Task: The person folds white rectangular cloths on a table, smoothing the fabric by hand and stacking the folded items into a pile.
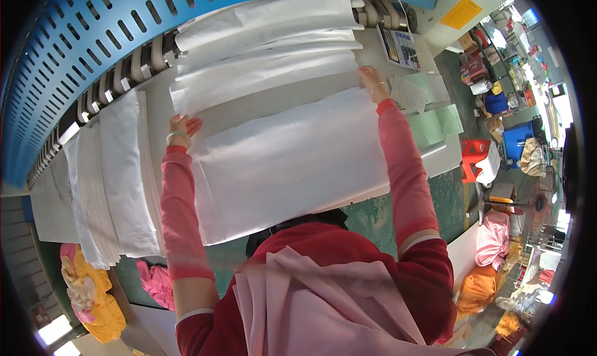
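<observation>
Beyond both forearms, on the pale worktable (267, 102), a rumpled white cloth (267, 62) lies in loose folds against the rollers (163, 50). Left hand (185, 127) is at its near left corner, fingers partly bent; right hand (372, 85) is at its near right corner, fingers curled. Whether either pinches fabric cannot be confirmed. Step in hand, as judged: managing the near edge. Next move calls for secure corners and even tension, clear of the flat white sheet (292, 157) nearer the body.

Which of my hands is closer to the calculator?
Right. Your right hand is just below and left of the calculator in the picture; your left hand is much farther off, lower and well to the left.
</observation>
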A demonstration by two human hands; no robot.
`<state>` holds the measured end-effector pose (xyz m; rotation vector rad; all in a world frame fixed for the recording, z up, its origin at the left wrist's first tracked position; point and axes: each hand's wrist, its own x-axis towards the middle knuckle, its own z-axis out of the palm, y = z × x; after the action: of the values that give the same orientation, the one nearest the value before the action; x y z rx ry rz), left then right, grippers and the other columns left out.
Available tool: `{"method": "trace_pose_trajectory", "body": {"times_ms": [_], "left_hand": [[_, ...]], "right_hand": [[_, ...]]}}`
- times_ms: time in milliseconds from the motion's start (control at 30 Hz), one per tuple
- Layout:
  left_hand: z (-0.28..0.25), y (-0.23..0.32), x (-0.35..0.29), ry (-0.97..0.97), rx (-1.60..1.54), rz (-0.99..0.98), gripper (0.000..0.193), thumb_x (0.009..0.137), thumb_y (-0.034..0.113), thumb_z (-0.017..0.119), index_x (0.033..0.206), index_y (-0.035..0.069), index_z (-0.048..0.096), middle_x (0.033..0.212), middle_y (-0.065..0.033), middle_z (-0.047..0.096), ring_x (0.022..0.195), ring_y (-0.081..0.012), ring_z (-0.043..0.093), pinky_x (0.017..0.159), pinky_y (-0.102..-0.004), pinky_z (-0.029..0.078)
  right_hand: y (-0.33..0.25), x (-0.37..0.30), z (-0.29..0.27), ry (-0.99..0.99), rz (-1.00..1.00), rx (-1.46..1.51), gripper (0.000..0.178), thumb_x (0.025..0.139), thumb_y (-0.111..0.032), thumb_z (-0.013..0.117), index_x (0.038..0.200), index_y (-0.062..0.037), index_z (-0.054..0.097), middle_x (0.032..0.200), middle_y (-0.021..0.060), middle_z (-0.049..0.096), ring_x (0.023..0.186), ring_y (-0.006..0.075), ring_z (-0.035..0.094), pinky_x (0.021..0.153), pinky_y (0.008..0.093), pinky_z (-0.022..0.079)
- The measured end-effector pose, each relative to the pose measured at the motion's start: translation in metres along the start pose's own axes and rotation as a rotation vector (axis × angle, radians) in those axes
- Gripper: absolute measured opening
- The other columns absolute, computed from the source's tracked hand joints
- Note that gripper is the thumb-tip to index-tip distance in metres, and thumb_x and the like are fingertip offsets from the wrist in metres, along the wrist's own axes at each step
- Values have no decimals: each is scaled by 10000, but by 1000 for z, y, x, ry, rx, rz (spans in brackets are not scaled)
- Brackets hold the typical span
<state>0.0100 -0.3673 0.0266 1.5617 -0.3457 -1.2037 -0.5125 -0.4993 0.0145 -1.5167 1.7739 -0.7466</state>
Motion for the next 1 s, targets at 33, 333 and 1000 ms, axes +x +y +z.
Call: {"method": "trace_pose_trajectory", "body": {"times_ms": [33,333,1000], "left_hand": [[21,6,2,25,-18,1,464,811,103,519,1199,69,266,889,-183,554,753,-289,608,650,-360,530],[-48,16,-22,-111,-182,2,119,799,127,590,884,74,526,771,-62,569,618,-161,582,515,-237,490],[-153,-89,-260,31,871,381,213,697,82,639,857,7,521,937,-120,532,1031,-302,447,909,-399,338]], "right_hand": [[16,18,4,134,-34,-46,482,747,-341,603,1058,13,509,963,155,592,863,249,571,739,312,442],[-49,-15,-16,-148,257,613,208,736,-223,641,830,-59,556,679,18,519,594,103,487,505,232,369],[37,-288,-87,119,-18,-339,278,634,-152,674,842,-34,532,782,103,506,784,260,492,723,340,393]]}}
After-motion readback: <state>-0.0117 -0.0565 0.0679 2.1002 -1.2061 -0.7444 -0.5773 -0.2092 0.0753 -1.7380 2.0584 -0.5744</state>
